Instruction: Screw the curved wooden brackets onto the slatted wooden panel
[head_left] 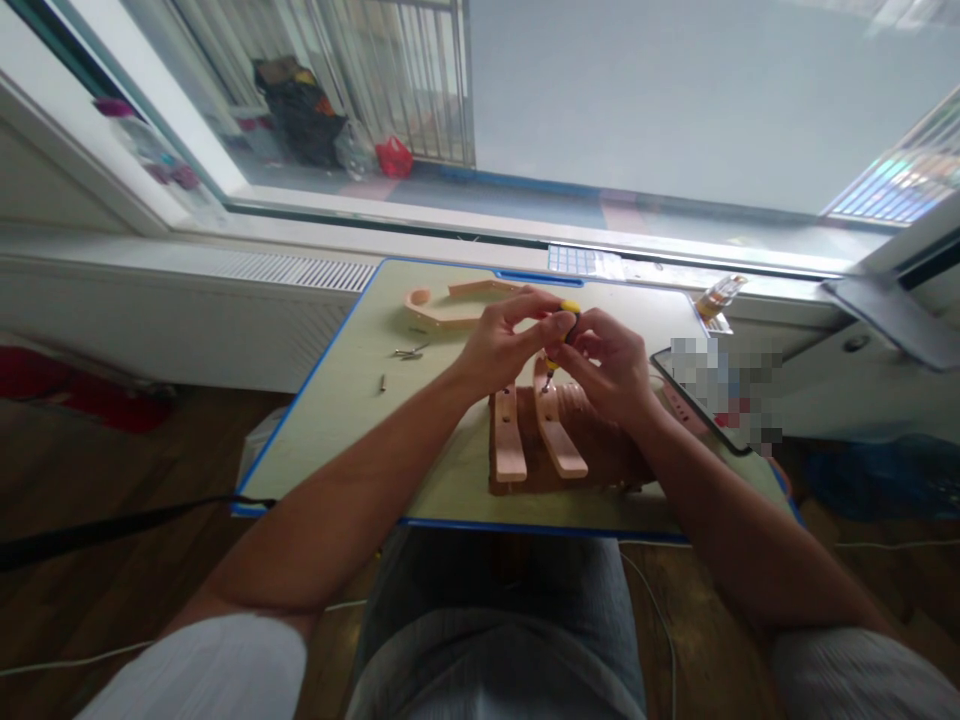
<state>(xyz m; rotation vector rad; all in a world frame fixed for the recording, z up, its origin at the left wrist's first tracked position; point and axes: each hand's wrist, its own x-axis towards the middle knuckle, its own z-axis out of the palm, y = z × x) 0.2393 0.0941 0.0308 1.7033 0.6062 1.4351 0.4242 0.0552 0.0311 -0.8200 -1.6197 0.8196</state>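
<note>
My left hand (499, 345) and my right hand (611, 365) meet above a small table (345, 400), both closed round a short screwdriver (564, 322) with a yellow and black handle. Its tip points down at a pale wooden slat (555, 425) that lies on a brown wooden assembly (600, 450). A second pale slat (507, 435) lies beside it to the left. Farther back on the table rests a bent wooden frame piece (450, 305).
Loose screws (409, 352) lie left of my hands. A phone or tablet (705, 400) sits at the table's right edge. A window sill and a radiator grille (285, 268) run behind the table. A black strap (112, 525) crosses the floor at left.
</note>
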